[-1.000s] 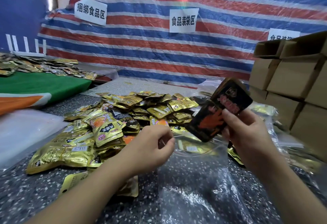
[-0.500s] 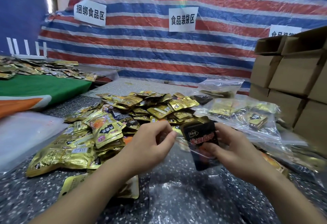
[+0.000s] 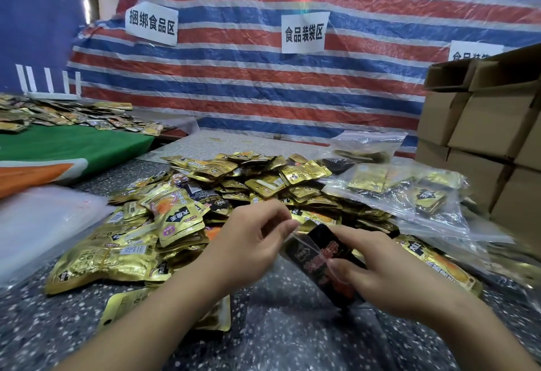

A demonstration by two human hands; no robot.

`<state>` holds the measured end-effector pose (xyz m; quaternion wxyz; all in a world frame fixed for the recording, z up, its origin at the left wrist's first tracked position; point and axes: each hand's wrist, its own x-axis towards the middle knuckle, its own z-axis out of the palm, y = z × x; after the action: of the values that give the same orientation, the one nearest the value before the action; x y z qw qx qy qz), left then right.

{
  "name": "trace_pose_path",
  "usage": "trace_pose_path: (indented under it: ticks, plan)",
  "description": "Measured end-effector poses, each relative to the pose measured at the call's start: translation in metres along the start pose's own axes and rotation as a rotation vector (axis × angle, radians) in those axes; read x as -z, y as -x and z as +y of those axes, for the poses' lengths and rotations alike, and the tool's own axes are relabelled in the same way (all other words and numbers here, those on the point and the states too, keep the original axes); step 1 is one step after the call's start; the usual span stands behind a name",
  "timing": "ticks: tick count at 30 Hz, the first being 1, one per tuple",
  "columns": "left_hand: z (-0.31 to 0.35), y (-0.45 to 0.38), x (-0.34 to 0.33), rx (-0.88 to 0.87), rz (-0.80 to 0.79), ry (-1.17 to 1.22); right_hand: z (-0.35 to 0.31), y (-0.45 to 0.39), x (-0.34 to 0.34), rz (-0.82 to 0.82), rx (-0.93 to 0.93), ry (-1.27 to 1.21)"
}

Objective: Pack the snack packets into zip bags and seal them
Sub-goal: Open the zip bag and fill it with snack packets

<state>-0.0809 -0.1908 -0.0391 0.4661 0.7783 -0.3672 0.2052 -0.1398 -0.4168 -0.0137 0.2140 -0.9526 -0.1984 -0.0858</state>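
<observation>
Speckled tabletop (image 3: 44, 326) under me. My left hand (image 3: 248, 250) pinches the zip bag (image 3: 292, 338) mouth open; my right hand (image 3: 389, 280) grips the black snack packet (image 3: 317, 256), long axis angled into the opening between both hands.

Striped red, white and blue tarp (image 3: 263, 89) hung behind, three white paper signs (image 3: 304, 32) with black characters taped on it, stacked cardboard boxes (image 3: 480, 124) at right, green cloth (image 3: 73, 148) at left, speckled grey worktop (image 3: 29, 321)

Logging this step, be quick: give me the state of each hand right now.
Left hand: fingers pinching the mouth of the clear zip bag.
Right hand: fingers holding the black snack packet, pushing it into the bag.
</observation>
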Motion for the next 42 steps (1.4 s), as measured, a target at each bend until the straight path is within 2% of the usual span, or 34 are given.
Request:
trace_pose_path:
  ticks: [6, 13, 19, 27, 32, 36, 42]
  plan:
    - [0.001, -0.002, -0.001, -0.032, 0.067, -0.017, -0.009, -0.002, -0.008, 0.058, 0.015, 0.135]
    - [0.002, -0.002, 0.0, 0.029, 0.125, 0.057, -0.01, 0.005, -0.003, 0.1, 0.028, 0.189]
    - [0.006, -0.003, 0.001, 0.043, 0.18, 0.138, -0.006, 0.002, -0.004, 0.277, 0.106, 0.163]
    - [0.021, -0.007, 0.013, -0.08, 0.373, 0.277, -0.031, -0.011, 0.023, 0.435, 0.25, 0.144]
    - [0.026, -0.006, 0.017, -0.093, 0.476, 0.336, -0.05, -0.022, 0.043, 0.463, 0.293, 0.142]
    - [0.024, -0.005, 0.017, -0.099, 0.457, 0.286, -0.051, -0.025, 0.047, 0.408, 0.248, 0.15]
    - [0.012, -0.003, 0.006, -0.101, 0.293, 0.141, -0.046, -0.03, 0.04, 0.39, 0.186, 0.154]
